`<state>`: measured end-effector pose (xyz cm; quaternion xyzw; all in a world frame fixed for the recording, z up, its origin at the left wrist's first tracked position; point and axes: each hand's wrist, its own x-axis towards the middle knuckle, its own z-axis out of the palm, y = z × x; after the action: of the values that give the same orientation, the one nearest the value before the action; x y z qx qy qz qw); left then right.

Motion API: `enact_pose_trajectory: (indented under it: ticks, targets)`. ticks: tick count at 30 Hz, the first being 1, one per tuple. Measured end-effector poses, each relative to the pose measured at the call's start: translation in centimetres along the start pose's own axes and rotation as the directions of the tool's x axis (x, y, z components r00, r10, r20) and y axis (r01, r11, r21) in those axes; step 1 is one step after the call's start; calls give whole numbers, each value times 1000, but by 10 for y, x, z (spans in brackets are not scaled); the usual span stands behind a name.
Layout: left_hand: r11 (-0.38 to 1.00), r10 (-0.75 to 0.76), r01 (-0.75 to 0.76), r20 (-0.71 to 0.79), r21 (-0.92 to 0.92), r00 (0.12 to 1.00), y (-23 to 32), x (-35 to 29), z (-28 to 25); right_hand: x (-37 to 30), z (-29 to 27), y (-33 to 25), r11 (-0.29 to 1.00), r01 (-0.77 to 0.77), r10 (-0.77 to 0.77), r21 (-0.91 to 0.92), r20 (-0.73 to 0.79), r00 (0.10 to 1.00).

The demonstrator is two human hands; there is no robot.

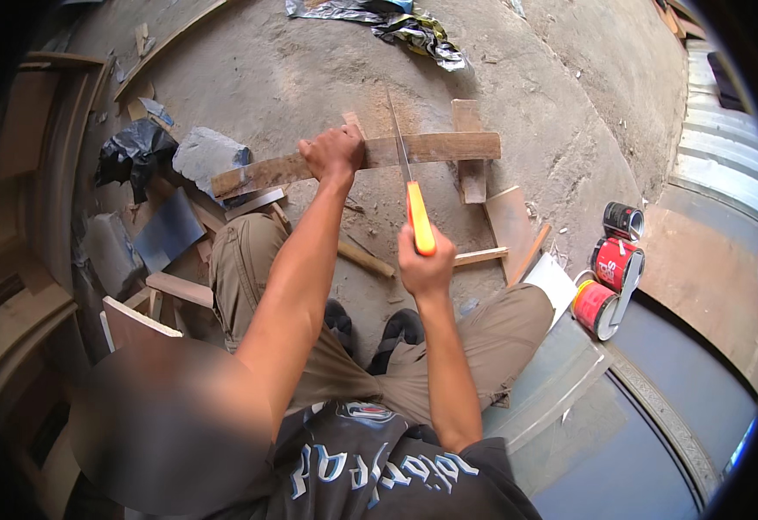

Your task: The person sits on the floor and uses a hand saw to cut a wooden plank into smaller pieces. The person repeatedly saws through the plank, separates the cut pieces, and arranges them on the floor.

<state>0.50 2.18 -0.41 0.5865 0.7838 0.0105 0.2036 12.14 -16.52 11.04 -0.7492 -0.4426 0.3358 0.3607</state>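
You are sawing across the wooden plank [431, 148], which is lying on a block on the concrete floor [570, 104]. Your left hand [334, 152] is gripping the plank left of the blade; your right hand [425, 264] is clenching the saw [414, 204] handle. Next calls for steady strokes, I judge.

A: Plank [357, 161] was raw, rough wood; saw blade [399, 146] bare dull metal, handle [420, 220] glossy orange plastic.
B: Floor [570, 104] was matt, gritty concrete. Right-side cans [608, 277] were shiny painted metal.
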Motion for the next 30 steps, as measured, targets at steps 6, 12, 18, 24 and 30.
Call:
enact_pose_trajectory:
  ticks: [6, 12, 18, 24, 30]
  targets:
    - [999, 34, -31, -87, 32, 996, -18, 1, 7, -65, -30, -12, 993, 69, -67, 99, -30, 997]
    - [999, 31, -31, 19, -19, 999, -2, -2, -1, 17, 0, -17, 999, -5, 4, 48, 14, 1000]
    - [999, 14, -14, -5, 31, 1000, -16, 2, 0, -62, -37, -8, 994, -6, 6, 110, 2, 1000]
    - [999, 33, -33, 11, 5, 999, -2, 0, 4, 11, 5, -11, 999, 2, -2, 41, -21, 1000]
    - [1000, 29, -29, -25, 5, 999, -19, -6, 4, -73, -38, -19, 991, -39, 43, 124, -34, 998]
